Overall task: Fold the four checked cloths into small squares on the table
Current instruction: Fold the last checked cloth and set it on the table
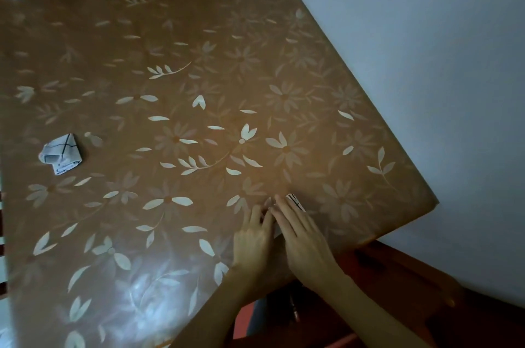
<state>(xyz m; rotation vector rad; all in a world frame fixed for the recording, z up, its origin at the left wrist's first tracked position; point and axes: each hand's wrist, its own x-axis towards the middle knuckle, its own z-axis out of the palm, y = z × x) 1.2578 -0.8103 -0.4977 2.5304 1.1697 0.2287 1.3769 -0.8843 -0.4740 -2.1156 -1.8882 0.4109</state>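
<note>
Floral table [199, 77], cloth [295, 201] (under hands)

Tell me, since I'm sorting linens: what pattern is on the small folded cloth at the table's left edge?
White small folded cloth with thin dark check lines, seen in the head view.

Brown counter [199, 35] all over, scattered with pale cream flowers and leaves. The folded cloth [61, 157] on it shows white with thin dark check lines, and the wall [426, 49] alongside reads a plain bluish grey.
</note>
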